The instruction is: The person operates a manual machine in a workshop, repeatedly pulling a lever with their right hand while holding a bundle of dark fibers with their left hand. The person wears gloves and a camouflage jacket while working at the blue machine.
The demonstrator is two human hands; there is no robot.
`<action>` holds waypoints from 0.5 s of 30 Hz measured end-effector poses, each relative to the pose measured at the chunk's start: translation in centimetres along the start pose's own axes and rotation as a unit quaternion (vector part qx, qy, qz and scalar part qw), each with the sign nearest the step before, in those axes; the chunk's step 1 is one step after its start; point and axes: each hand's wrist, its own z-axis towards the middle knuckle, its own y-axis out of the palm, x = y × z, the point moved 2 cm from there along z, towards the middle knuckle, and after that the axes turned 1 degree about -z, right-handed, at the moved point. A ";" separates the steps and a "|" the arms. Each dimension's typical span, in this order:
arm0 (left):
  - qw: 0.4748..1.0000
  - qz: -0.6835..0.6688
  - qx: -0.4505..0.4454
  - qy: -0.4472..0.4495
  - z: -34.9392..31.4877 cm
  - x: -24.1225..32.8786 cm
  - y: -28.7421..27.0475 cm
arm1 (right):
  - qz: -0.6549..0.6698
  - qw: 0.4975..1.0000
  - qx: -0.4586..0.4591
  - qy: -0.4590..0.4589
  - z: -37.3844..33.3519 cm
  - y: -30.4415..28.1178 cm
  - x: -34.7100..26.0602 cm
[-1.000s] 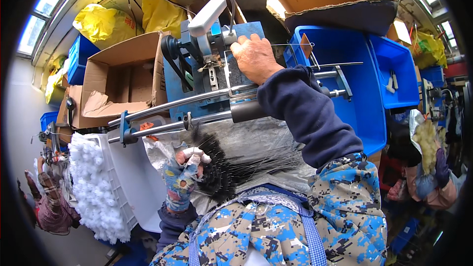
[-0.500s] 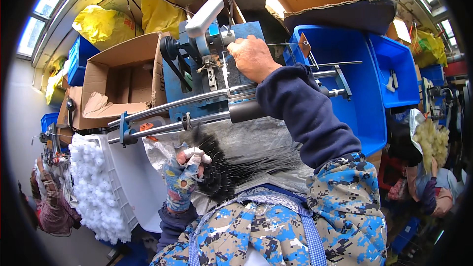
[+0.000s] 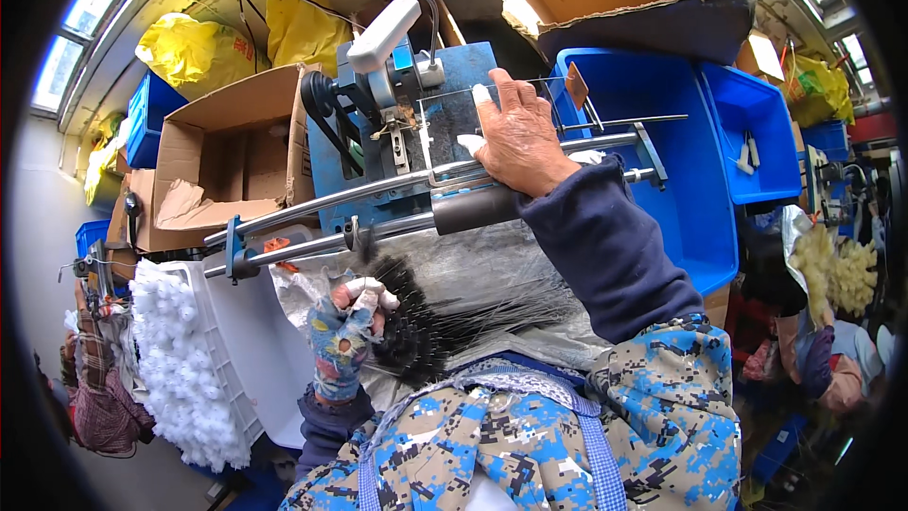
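My left hand (image 3: 348, 326), in a worn, patterned fingerless glove with white-taped fingertips, is closed at the near edge of a bundle of black bristles (image 3: 409, 326). Loose bristle ends fan right across a silvery sheet (image 3: 511, 270) over my lap. My right hand (image 3: 525, 137) lies over the bench machine (image 3: 463, 66), fingers stretched out and thumb apart, with white tape on some tips. Its wrist is above the steel rods (image 3: 369, 194) and the dark roller (image 3: 473, 209). A thin wire (image 3: 445, 95) runs by its fingertips; contact cannot be made out.
At left are an open cardboard box (image 3: 170, 170) and a white crate (image 3: 241, 388) beside white tufted pieces (image 3: 180, 369). Blue bins (image 3: 695, 227) stand right, below a large carton (image 3: 643, 33). Co-workers (image 3: 104, 397) sit at both sides, one near pale yellow tufts (image 3: 846, 274).
My right hand has moved right and toward me from the machine head, and its fingers have spread. My left hand stays with the bristles, shifting only slightly.
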 end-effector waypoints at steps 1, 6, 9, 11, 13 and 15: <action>1.000 0.001 -0.014 0.003 0.2 0.5 0.8 | 0.004 1.000 -0.017 0.012 0.1 -0.2 -0.2; 0.999 -0.002 -0.042 0.015 0.0 0.5 1.7 | 0.049 0.997 -0.049 0.043 0.5 0.1 -1.3; 1.000 0.017 -0.014 0.003 -0.2 0.6 0.8 | 0.049 0.998 -0.040 0.026 1.0 0.6 -3.1; 1.000 0.012 -0.013 0.020 -0.4 0.7 0.6 | 0.049 0.998 -0.039 0.011 1.6 1.3 -4.5; 1.000 0.018 -0.013 0.009 -0.5 0.9 0.7 | 0.076 0.997 -0.014 0.011 2.2 2.0 -6.3; 1.000 0.023 -0.021 0.006 -0.5 1.3 1.1 | 0.098 0.995 -0.029 0.008 2.4 2.0 -7.3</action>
